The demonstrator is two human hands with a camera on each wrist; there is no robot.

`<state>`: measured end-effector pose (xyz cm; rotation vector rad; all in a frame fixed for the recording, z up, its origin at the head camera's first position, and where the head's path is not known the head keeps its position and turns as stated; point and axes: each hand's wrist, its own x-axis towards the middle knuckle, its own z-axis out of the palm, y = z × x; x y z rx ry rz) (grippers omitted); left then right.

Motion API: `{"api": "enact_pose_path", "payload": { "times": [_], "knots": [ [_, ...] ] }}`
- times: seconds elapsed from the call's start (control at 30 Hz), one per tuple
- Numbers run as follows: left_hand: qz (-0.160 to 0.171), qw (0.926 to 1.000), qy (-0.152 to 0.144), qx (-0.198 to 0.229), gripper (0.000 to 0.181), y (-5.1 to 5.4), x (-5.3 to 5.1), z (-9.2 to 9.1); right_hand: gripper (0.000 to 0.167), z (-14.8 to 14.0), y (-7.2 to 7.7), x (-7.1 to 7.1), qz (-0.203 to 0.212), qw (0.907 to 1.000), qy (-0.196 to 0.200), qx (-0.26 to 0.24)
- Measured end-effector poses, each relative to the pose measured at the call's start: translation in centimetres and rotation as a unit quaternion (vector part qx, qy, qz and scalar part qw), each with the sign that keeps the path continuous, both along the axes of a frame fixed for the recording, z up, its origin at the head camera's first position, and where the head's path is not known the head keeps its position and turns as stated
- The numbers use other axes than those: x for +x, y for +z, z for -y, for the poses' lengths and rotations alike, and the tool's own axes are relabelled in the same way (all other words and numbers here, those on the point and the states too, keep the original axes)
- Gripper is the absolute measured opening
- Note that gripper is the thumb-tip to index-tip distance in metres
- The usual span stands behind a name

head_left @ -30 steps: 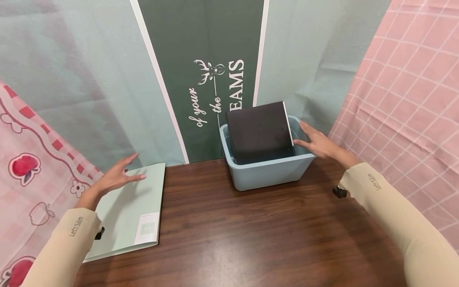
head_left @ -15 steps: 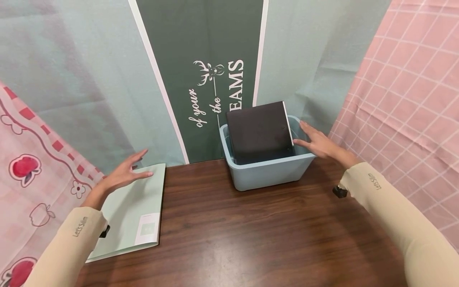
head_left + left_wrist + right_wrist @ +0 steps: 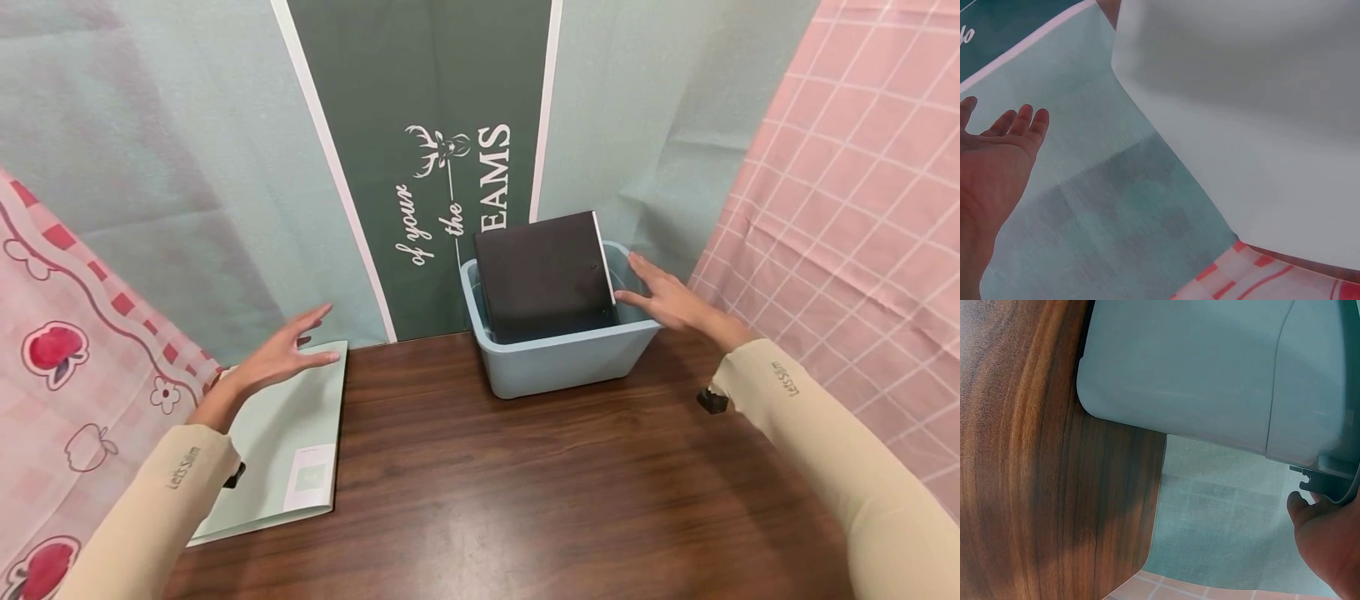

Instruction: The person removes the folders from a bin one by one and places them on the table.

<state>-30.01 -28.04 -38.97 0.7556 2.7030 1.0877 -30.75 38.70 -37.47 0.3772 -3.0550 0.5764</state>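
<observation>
Spread above the far part of a pale green folder (image 3: 281, 467) is my left hand (image 3: 270, 358). Its fingers and thumb point toward the right and do not hold anything. The folder lies on the table with a white label near its front right corner. A light blue bin (image 3: 562, 367) stands further right, and a flat black thing with a white edge (image 3: 543, 271) leans in it, sticking out above the rim. My right hand (image 3: 667, 296) is at the bin's right end, thumb over the rim toward the black thing, fingers extended along the outside. Contact there cannot be told.
The brown wooden table (image 3: 450, 475) runs up to a grey-green curtain (image 3: 210, 167) with a dark printed panel. Pink cloth with apples (image 3: 90, 400) closes off the left side, and pink checked cloth (image 3: 847, 208) the right.
My left hand has moved to the right over the green folder. The right hand, the bin and the black thing have stayed where they were.
</observation>
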Motion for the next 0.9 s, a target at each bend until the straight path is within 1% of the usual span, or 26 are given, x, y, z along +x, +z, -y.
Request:
{"api": "enact_pose_path", "payload": {
  "times": [0.2,0.4,0.5,0.63,0.77,0.9],
  "knots": [
    [0.008,0.9999,-0.004,0.008,0.093,0.3,-0.1,-1.3,0.093,0.0,-0.1,0.1,0.003,1.0,-0.003,-0.004],
    [0.001,0.9996,-0.012,0.026,0.091,0.1,-0.7,-2.5,0.092,0.0,0.0,0.1,-0.003,1.0,0.0,-0.007],
    [0.003,0.9994,-0.015,0.032,0.091,0.2,-0.8,-3.1,0.092,0.0,0.0,0.1,-0.005,1.0,0.002,-0.006],
    [0.007,0.9993,-0.017,0.031,0.091,0.3,-1.1,-4.0,0.092,0.0,0.0,0.1,-0.005,1.0,0.003,-0.005],
    [0.004,0.9993,-0.018,0.031,0.089,0.3,-1.4,-5.0,0.091,0.0,0.0,0.0,-0.006,1.0,0.005,-0.005],
    [0.005,0.999,-0.024,0.037,0.09,0.4,-1.5,-6.1,0.091,0.1,-0.1,0.0,-0.007,0.9999,0.006,-0.008]
  ]
}}
